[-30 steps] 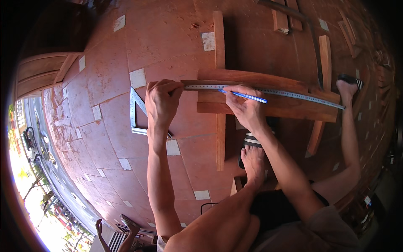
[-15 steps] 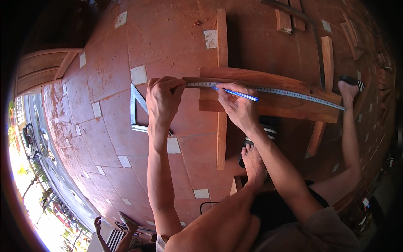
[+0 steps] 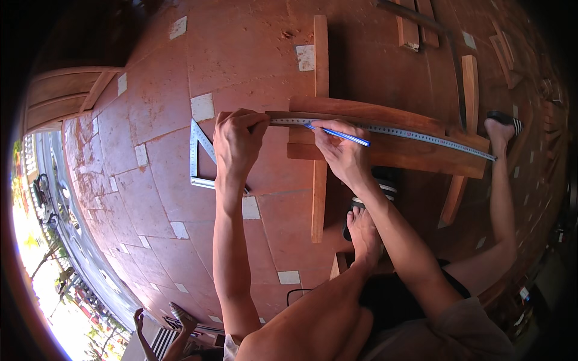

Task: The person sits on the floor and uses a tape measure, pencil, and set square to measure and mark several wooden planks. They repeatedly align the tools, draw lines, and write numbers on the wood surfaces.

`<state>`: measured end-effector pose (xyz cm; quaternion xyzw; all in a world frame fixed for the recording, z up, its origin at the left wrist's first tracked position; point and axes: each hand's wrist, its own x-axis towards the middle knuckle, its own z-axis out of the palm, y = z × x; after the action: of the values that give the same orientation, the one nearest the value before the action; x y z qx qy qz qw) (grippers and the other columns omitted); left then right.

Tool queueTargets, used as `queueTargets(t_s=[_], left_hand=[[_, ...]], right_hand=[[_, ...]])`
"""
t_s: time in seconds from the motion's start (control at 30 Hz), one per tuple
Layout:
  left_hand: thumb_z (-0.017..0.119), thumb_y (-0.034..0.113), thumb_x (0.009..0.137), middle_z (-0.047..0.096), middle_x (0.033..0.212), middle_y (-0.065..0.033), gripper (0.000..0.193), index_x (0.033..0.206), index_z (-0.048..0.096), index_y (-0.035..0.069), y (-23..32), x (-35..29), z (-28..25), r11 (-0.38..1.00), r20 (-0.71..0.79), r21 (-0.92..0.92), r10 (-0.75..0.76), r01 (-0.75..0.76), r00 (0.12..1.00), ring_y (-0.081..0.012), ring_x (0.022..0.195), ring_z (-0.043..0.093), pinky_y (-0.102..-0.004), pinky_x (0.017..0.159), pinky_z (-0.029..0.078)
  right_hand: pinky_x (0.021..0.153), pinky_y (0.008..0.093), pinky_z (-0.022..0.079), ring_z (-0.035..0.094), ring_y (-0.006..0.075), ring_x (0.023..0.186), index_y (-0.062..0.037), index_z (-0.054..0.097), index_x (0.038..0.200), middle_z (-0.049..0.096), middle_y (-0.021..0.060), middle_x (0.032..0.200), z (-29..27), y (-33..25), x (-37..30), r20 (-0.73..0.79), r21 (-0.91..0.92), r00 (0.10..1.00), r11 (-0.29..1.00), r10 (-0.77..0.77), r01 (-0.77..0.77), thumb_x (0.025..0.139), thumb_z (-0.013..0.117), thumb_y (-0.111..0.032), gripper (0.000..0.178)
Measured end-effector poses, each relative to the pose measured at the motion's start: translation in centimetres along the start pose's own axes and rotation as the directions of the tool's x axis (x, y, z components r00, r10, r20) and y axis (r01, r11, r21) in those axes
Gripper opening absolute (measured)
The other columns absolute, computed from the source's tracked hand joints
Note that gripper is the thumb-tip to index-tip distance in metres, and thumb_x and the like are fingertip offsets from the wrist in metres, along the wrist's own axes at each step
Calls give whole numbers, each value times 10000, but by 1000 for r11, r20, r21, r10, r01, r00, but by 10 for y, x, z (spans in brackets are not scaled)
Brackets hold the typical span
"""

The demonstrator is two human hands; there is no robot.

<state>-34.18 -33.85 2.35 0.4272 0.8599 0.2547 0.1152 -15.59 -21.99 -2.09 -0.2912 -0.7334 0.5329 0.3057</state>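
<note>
Stretched along reddish-brown wooden boards (image 3: 415, 153) is a tape measure (image 3: 415, 137), its far right end close to my foot. My left hand (image 3: 239, 139) pinches the tape's left end, beyond the ends of the wider boards, where a narrow wooden strip (image 3: 278, 115) runs under it. A blue pen (image 3: 342, 135) is gripped in my right hand (image 3: 342, 150), its tip at the tape's edge near the boards' left ends. The fingers of that hand rest over the tape and wood. A metal triangle square (image 3: 194, 157) lies on the floor beside my left wrist, partly hidden by it.
Two wooden bars, left (image 3: 319, 210) and right (image 3: 454, 201), lie crosswise under the boards. My sandalled feet (image 3: 363, 231) are near them. More timber (image 3: 415, 27) lies at the far right. A wooden frame (image 3: 66, 96) stands far left. Another person's limbs (image 3: 180, 337) show lower left.
The view has shifted very slightly. Both hands keep their holds, and the pen tip stays at about the same spot on the tape.
</note>
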Motion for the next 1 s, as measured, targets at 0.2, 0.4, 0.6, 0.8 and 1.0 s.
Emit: queueTargets(t_s=[0.2, 0.4, 0.6, 0.8, 1.0], left_hand=[[786, 125, 855, 792, 973, -79, 122, 955, 832, 73, -1, 1, 0, 1000, 8, 1, 21, -21, 1000, -289, 930, 693, -392, 916, 540], [778, 122, 856, 791, 946, -88, 112, 936, 828, 63, -1, -1, 0, 999, -10, 7, 35, -35, 999, -287, 902, 702, -387, 929, 530], [774, 130, 857, 786, 930, -120, 120, 923, 818, 40, 0, 2, -1, 996, -14, 4, 84, -84, 996, -303, 890, 716, -400, 931, 532], [745, 161, 919, 772, 869, -99, 153, 988, 822, 48, 6, -22, -37, 992, 301, -11, -115, 124, 947, -204, 817, 714, -359, 799, 555], [766, 152, 911, 772, 821, -81, 186, 1053, 822, 45, 1, -71, -73, 918, 632, -124, -219, 376, 744, -122, 711, 681, -326, 649, 542]], right_hand=[[688, 279, 613, 759, 182, 801, 39, 744, 1029, 773, 148, 903, -4, -3, -1, 40, -39, 998, 998, 43, -41, 900, 733, 43, 130], [711, 276, 612, 734, 145, 849, 33, 750, 1071, 764, 126, 934, -13, -15, -3, 72, 46, 992, 993, 107, -111, 931, 720, 28, 143], [835, 329, 594, 757, 200, 952, 13, 736, 1168, 784, 140, 1014, -120, -40, -5, -67, -117, 997, 992, 44, -52, 1031, 657, -97, 193], [909, 326, 547, 730, 189, 970, -13, 673, 1275, 785, 133, 1028, -307, -80, 29, -156, -536, 980, 844, -127, 24, 1112, 535, -224, 300], [772, 328, 585, 734, 216, 840, 7, 644, 1293, 765, 136, 932, -408, -41, 75, 52, -552, 998, 833, -20, 46, 1059, 490, -75, 292]])
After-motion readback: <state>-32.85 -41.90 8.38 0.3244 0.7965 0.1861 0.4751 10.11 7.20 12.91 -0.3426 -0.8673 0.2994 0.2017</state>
